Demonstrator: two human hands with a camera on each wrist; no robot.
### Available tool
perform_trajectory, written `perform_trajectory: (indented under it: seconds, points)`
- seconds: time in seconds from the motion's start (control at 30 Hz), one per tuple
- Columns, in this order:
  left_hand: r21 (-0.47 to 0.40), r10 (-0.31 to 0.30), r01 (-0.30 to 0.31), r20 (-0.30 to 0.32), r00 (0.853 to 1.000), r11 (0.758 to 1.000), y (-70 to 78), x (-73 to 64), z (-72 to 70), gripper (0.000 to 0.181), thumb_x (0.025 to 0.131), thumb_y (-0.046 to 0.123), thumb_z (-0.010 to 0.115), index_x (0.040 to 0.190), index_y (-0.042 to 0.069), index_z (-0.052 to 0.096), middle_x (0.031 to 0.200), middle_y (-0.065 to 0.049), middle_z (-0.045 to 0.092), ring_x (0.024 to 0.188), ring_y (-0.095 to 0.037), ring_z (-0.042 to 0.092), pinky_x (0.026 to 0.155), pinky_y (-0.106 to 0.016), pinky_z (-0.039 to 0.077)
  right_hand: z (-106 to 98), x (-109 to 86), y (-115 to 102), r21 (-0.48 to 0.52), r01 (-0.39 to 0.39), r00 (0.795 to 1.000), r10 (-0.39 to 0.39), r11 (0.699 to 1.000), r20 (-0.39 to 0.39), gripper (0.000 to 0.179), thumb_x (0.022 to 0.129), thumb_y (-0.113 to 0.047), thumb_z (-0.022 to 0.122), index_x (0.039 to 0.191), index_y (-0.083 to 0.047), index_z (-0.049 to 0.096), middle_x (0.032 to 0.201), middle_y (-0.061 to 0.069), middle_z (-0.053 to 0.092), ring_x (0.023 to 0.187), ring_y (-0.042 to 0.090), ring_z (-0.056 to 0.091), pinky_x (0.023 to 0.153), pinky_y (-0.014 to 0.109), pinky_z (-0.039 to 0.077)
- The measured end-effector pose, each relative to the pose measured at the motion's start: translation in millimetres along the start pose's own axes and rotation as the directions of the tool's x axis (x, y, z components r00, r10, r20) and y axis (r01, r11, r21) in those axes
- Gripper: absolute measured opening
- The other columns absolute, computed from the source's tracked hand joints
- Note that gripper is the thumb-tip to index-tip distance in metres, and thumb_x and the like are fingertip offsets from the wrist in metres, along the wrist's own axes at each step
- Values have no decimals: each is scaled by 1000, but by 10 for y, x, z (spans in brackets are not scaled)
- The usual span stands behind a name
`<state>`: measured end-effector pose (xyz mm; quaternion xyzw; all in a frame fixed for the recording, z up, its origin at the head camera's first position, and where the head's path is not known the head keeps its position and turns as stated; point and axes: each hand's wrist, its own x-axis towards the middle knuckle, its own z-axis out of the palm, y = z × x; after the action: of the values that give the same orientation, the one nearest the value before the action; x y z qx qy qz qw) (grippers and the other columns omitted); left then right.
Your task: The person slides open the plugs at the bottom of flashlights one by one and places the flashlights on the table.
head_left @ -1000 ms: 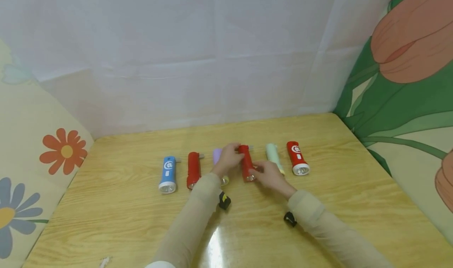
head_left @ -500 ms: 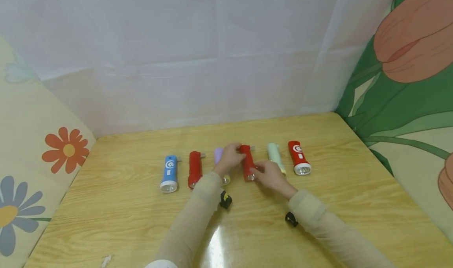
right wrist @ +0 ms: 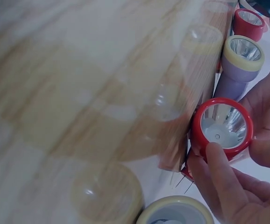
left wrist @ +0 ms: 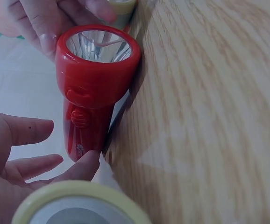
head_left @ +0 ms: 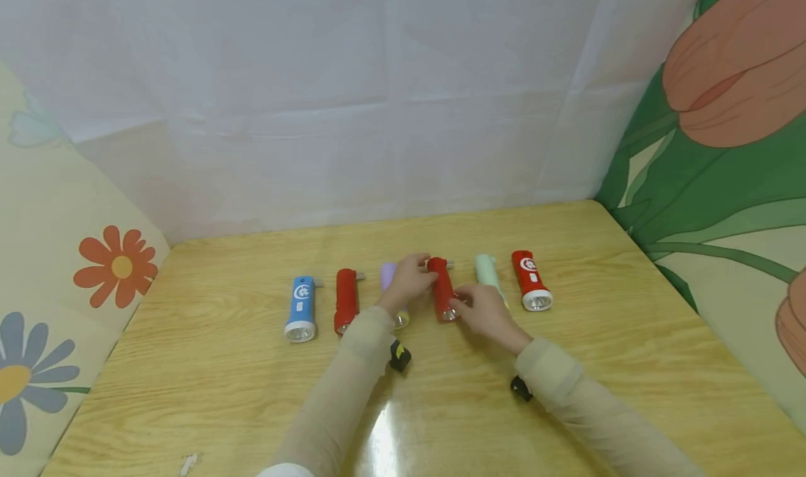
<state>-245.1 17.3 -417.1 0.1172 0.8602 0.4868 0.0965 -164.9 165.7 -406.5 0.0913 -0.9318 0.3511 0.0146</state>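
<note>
A red flashlight (head_left: pixel 442 288) lies on the wooden table, its clear lens toward the person. My right hand (head_left: pixel 488 314) pinches its lens end; in the right wrist view the thumb and fingers (right wrist: pixel 221 172) meet the red rim. Near its tail end is my left hand (head_left: pixel 406 281), fingers fairly straight. In the left wrist view one left fingertip (left wrist: pixel 90 161) touches the flashlight's lower body, while another finger stays apart. The left arm partly covers a purple flashlight (head_left: pixel 388 274) with a yellow rim. A mint-green flashlight (head_left: pixel 487 271) lies just beyond the right hand.
To the left lie another red flashlight (head_left: pixel 345 296) and a blue one (head_left: pixel 302 302) with a white rim. At the right end is a red, white-rimmed flashlight (head_left: pixel 530 278). A white cloth (head_left: pixel 283 113) hangs behind the table (head_left: pixel 220 372).
Both hands stay at the middle red flashlight, almost still. The flashlight's lens end has shifted very slightly to the right, together with the right hand.
</note>
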Motion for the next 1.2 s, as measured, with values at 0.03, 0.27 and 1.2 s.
perform_trajectory:
  seconds: [0.03, 0.27, 1.2]
  points:
    - [-2, 4, -4, 1, 1000, 1000, -1, -3, -5, 51, 84, 6, 61, 130, -4, 44, 128, -25, 47, 113, -34, 50, 94, -40, 42, -4, -3, 2, 4, 0, 1000, 0, 1000, 0, 25, 86, -9, 61, 106, 6, 63, 100, 17, 65, 90, 28, 61, 78, 40, 50]
    - [15, 30, -30, 3, 1000, 999, 8, -45, -58, 49, 87, 11, 58, 132, 0, 43, 131, -20, 46, 110, -30, 53, 91, -38, 44, -62, -43, -15, 37, -27, 999, 28, 999, -19, 28, 86, -11, 61, 108, 6, 61, 102, 18, 64, 89, 27, 62, 77, 40, 50]
    - [-19, 263, -265, -60, 963, 964, 141, -324, -192, 19, 86, 11, 60, 102, 0, 60, 90, -7, 60, 82, -20, 56, 71, -26, 49, -322, -297, 15, 51, 69, 979, -58, 996, -195, 10, 77, -5, 70, 77, -3, 60, 74, 6, 63, 67, 17, 58, 61, 29, 48]
